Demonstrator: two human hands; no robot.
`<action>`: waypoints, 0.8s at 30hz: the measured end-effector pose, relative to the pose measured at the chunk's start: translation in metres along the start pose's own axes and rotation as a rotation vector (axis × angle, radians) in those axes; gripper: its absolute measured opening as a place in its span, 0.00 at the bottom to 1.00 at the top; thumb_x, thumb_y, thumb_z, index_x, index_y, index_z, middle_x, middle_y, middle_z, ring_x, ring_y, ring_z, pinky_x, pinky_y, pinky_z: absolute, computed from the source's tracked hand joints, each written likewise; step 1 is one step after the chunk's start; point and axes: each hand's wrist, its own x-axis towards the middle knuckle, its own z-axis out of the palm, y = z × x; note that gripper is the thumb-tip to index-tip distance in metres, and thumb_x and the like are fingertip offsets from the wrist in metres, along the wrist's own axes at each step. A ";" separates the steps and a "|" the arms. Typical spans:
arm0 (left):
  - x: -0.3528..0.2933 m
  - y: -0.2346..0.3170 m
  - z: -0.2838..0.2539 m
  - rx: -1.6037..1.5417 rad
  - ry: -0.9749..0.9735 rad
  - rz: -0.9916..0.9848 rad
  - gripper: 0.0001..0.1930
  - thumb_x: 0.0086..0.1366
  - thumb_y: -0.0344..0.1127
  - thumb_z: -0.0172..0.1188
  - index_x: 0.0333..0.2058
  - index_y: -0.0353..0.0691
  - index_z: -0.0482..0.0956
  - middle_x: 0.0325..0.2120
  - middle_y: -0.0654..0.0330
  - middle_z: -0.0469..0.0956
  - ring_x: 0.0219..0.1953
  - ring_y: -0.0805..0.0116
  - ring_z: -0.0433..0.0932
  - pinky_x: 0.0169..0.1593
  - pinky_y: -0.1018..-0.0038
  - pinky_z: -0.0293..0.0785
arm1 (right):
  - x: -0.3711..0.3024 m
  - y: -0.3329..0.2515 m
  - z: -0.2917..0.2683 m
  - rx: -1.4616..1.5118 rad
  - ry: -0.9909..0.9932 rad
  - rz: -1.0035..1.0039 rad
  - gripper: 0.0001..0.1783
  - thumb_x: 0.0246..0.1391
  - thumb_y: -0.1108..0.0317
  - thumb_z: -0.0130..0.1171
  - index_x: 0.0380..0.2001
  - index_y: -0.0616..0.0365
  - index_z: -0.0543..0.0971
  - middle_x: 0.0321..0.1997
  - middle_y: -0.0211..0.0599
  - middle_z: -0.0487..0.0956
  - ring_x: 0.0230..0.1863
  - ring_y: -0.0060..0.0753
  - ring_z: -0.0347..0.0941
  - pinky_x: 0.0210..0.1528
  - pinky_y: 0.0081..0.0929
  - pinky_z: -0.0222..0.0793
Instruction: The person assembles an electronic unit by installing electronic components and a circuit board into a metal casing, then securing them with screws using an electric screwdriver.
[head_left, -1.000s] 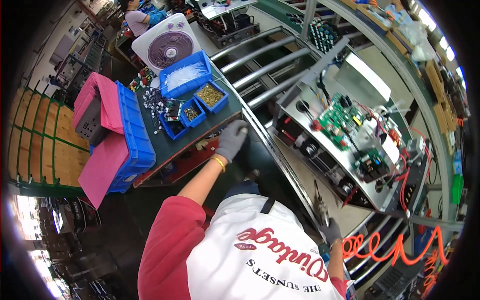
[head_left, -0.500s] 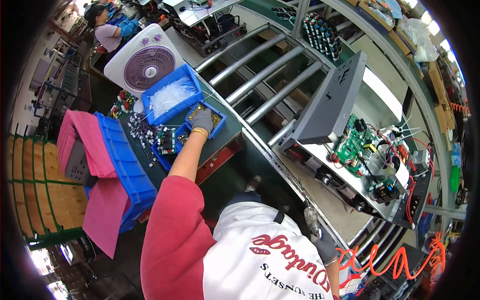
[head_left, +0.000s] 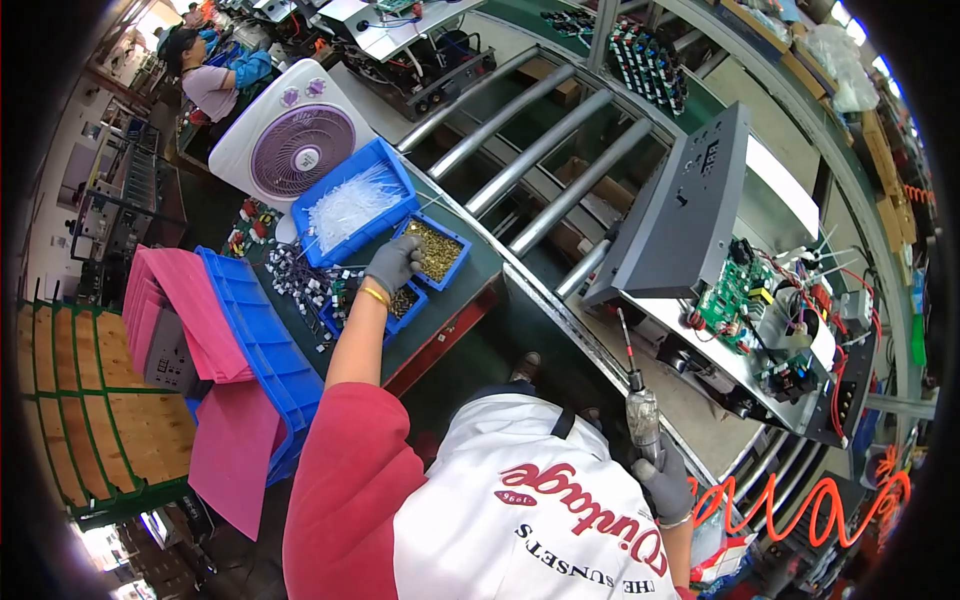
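My left hand (head_left: 396, 263), in a grey glove, is at the left edge of a small blue bin (head_left: 458, 262) of brass-coloured screws (head_left: 433, 250). Its fingers are curled together; whatever they may hold is too small to make out. Just below that hand is a second small blue bin (head_left: 409, 318) with darker small parts. My right hand (head_left: 664, 484), also gloved, grips a power screwdriver (head_left: 643, 410) by its body, with the long bit pointing away from me toward the open machine chassis (head_left: 660, 320).
A blue tray of clear plastic strips (head_left: 355, 205) and a fan (head_left: 300, 150) stand behind the bins. Connector cables (head_left: 300, 285) lie left. A blue crate (head_left: 262, 350) holds pink sheets. Roller conveyor (head_left: 540, 150) runs ahead; a coiled orange hose (head_left: 800, 510) hangs right. Another person (head_left: 210, 80) sits far left.
My left hand has drawn back from among the screws to the bin's left edge. My right hand has raised the screwdriver, so its bit and body show more fully.
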 end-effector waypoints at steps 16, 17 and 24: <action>-0.050 -0.017 0.021 -0.808 -0.182 0.003 0.23 0.71 0.39 0.44 0.59 0.29 0.68 0.54 0.41 0.74 0.60 0.43 0.73 0.66 0.47 0.68 | -0.002 -0.022 0.015 -0.014 -0.070 0.017 0.49 0.43 0.47 0.79 0.61 0.65 0.69 0.42 0.27 0.77 0.40 0.19 0.72 0.43 0.21 0.69; -0.053 -0.016 0.021 -0.809 -0.181 0.004 0.23 0.71 0.39 0.44 0.59 0.29 0.68 0.54 0.41 0.74 0.60 0.43 0.73 0.66 0.47 0.68 | -0.002 -0.021 0.015 -0.015 -0.071 0.017 0.49 0.43 0.47 0.79 0.61 0.65 0.69 0.42 0.27 0.77 0.40 0.19 0.72 0.43 0.21 0.69; -0.067 -0.024 0.045 -0.529 -0.299 0.033 0.23 0.73 0.38 0.45 0.60 0.29 0.66 0.52 0.42 0.76 0.54 0.49 0.78 0.58 0.55 0.78 | -0.020 -0.014 0.012 -0.173 0.002 -0.070 0.57 0.43 0.21 0.63 0.58 0.65 0.72 0.42 0.28 0.76 0.41 0.21 0.69 0.44 0.23 0.67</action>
